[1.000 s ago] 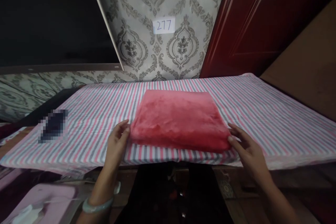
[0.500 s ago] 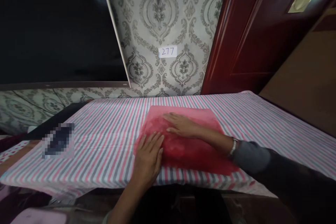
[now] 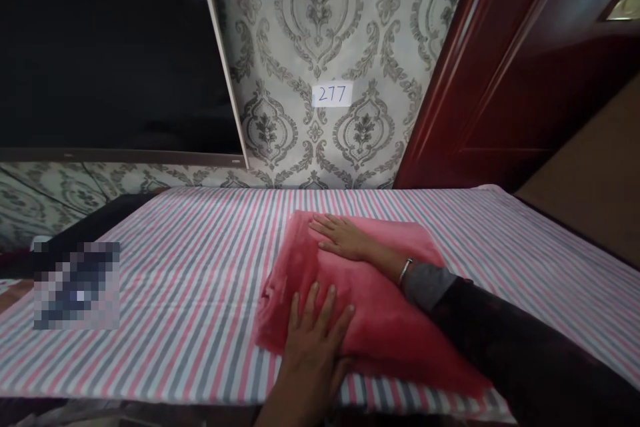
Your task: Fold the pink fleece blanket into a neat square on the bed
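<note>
A folded red, plush-looking cloth [image 3: 385, 293], perhaps a blanket, lies on the striped tablecloth [image 3: 200, 267], its stacked layers showing along the left edge. My right hand [image 3: 343, 237] rests flat on its upper part, fingers pointing left, with a bracelet at the wrist. Nearer to me, my left hand [image 3: 317, 337] lies on the cloth's lower left with its fingers spread. Both palms are down and neither hand grips the fabric.
A large dark screen [image 3: 115, 53] stands at the back left. Patterned wallpaper bears a paper label [image 3: 332, 94] reading 277. At the right is a dark red wooden panel [image 3: 500, 80]. A blurred-out dark item [image 3: 80, 287] lies at the table's left.
My left hand has shifted right, from the cloth's left edge onto its top, with fingers more spread. My right hand stays on the upper part. The camera view has moved closer.
</note>
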